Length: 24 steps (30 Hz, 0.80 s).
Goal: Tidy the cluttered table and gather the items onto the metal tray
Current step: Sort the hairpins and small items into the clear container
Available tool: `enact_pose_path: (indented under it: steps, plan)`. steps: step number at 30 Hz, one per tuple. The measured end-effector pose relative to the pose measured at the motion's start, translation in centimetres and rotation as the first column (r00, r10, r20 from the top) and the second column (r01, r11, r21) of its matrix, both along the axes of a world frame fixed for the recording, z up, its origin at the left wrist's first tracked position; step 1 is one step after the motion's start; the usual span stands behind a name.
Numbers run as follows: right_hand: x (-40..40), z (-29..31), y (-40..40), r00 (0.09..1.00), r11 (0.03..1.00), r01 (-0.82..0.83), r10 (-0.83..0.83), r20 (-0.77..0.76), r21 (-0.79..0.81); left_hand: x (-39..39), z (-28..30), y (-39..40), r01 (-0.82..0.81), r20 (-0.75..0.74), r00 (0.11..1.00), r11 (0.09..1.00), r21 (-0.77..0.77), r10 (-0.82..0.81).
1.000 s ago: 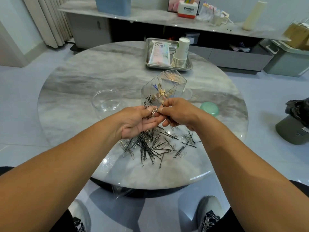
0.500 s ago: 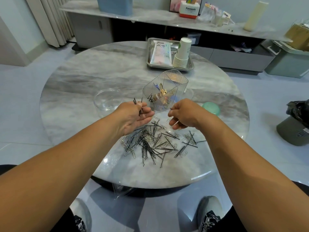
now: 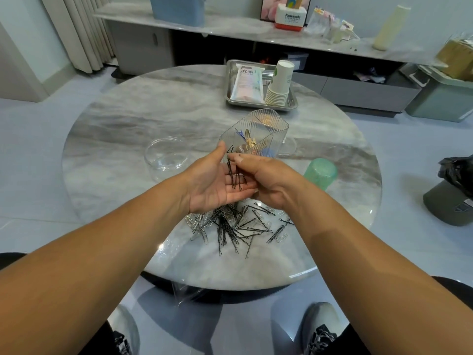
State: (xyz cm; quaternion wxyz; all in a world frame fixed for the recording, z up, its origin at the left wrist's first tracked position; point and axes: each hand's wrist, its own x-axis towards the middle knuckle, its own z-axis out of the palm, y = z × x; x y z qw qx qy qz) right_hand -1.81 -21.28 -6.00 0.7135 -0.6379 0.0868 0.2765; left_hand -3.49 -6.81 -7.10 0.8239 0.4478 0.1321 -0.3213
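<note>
Dozens of black bobby pins and silver paper clips (image 3: 238,226) lie scattered on the near part of the marble table (image 3: 107,139), so by our reckoning the tidying is well short of finished.

Just above that heap we hold our 2 hands together. Our left hand (image 3: 217,180) is turned palm up with the fingers nearly straight, and a small bunch of black pins (image 3: 236,175) rests across them. Our right hand (image 3: 266,180) comes in from the other side, its thumb and fingertips pinching the top of that same bunch; the remaining fingers are curled under, and we cannot tell whether they hold anything more.

Directly behind the hands stands a ribbed clear organizer (image 3: 256,134) with a few clips already inside, the likely home for the bunch. To the left sits a clear round dish (image 3: 166,157), to the right a green cup (image 3: 321,172) turned mouth down; both are off the tray.

At the far edge, the metal tray (image 3: 291,105) carries a flat packet (image 3: 247,83) and a stack of paper cups (image 3: 280,83). We judge those 2 items done, and the loose pins, organizer, dish and cup left.
</note>
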Motion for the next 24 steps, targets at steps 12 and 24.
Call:
enact_pose_path:
  steps: [12, 24]
  plan:
    - [0.0, 2.1, -3.9, 0.885, 0.624, -0.110, 0.415, 0.209, -0.773, 0.1, 0.4, 2.5, 0.065, 0.074, 0.992, 0.912, 0.405, -0.104]
    - [-1.6, -1.5, -3.2, 0.776, 0.087, -0.103, 0.630, -0.025, -0.991, -2.3, -1.1, 5.3, -0.006, 0.046, 0.855, 0.080, 0.997, -0.516]
